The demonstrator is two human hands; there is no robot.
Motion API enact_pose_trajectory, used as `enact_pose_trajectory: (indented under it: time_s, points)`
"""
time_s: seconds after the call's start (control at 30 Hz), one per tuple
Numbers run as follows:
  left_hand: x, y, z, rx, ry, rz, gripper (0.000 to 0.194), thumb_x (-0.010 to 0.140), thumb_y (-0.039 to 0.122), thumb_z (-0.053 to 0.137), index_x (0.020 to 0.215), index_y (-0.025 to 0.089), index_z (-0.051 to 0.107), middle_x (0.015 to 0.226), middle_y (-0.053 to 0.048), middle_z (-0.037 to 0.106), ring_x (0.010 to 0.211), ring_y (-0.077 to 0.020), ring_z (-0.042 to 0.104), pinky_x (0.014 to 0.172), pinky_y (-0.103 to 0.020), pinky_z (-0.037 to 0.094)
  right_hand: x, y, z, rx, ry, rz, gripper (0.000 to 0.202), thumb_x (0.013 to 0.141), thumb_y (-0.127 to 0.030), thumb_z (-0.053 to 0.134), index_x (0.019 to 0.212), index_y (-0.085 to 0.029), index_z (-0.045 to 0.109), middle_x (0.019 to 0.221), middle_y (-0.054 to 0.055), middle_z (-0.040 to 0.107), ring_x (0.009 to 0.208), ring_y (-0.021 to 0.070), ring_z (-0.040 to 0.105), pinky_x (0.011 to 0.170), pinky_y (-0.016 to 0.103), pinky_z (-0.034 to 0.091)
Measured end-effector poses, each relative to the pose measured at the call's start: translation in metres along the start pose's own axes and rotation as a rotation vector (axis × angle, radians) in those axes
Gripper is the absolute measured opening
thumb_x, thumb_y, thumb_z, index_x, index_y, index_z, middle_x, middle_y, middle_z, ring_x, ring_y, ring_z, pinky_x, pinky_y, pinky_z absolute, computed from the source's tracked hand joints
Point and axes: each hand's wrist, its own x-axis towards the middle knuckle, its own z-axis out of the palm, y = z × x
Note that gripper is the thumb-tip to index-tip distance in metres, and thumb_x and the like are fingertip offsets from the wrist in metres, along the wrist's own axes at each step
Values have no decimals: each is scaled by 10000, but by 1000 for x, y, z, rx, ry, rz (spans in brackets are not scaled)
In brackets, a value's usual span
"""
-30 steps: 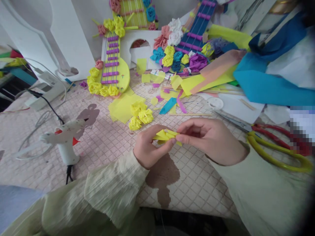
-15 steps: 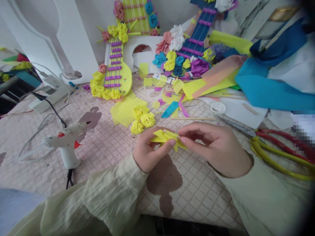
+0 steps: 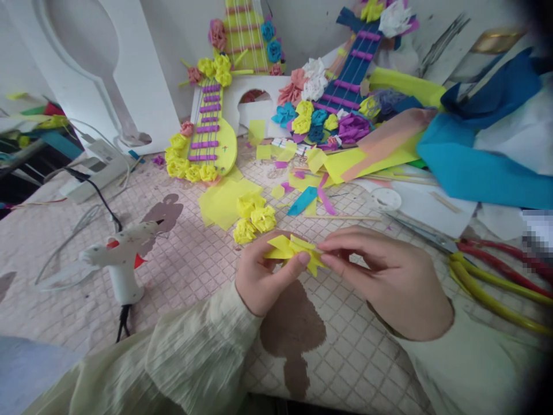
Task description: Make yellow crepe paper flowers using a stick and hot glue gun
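A small yellow paper flower (image 3: pixel 292 249) with several pointed, folded petals is pinched between the thumb and fingers of my left hand (image 3: pixel 268 272). From the other side, the thumb and forefinger of my right hand (image 3: pixel 391 276) grip a petal at its right edge. Just beyond my left hand lie finished-looking yellow paper roses (image 3: pixel 254 219) in a cluster. They rest beside and partly over flat yellow paper sheets (image 3: pixel 218 199).
A white glue gun (image 3: pixel 123 259) stands at left, its cord near a power strip (image 3: pixel 97 167). Scissors (image 3: pixel 488 259) with red and yellow handles lie at right. Behind are a yellow paper instrument (image 3: pixel 222 144), a blue one (image 3: pixel 345 80), scraps and blue paper (image 3: pixel 479 161).
The whole view has shifted slightly, so everything sits a little lower and to the right. Both hands keep their hold on the yellow paper flower.
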Motion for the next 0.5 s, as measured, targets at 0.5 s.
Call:
enact_pose_trajectory:
  time_s: [0.5]
  points:
    - [0,6,7,-212,172,-66,111,730,262,644,728,153,620,694,-2,606,547,-76,582,518,-169,544,-3,-4,2,-147,63,-151,187,750,-108,564,818,-260,649,880,11,672,755,146,636,662,263,533]
